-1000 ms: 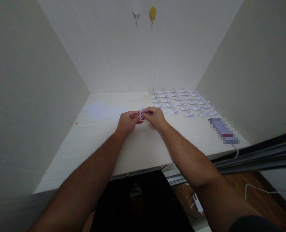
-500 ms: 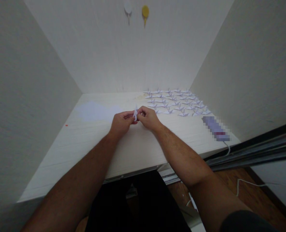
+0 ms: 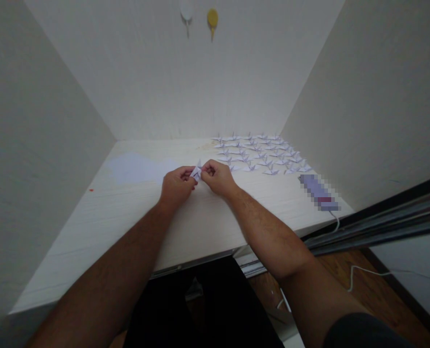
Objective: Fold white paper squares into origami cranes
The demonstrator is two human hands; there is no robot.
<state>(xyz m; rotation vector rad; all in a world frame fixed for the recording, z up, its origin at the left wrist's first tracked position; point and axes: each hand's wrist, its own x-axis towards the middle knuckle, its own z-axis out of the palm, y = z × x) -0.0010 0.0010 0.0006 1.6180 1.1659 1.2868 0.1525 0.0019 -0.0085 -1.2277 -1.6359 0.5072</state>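
We get dim light: sheets (image 3: 135,166) at nine o'clock wash out, clothing (image 3: 232,304) at six sinks into black, pixels mask the device (image 3: 318,192) at three, and the folded paper (image 3: 196,173) looks soft.

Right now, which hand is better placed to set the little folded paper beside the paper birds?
Probably the right hand: it's nearer the paper birds and pinches the folded paper. The left hand also holds it, but sits farther away, closer to the flat white paper.
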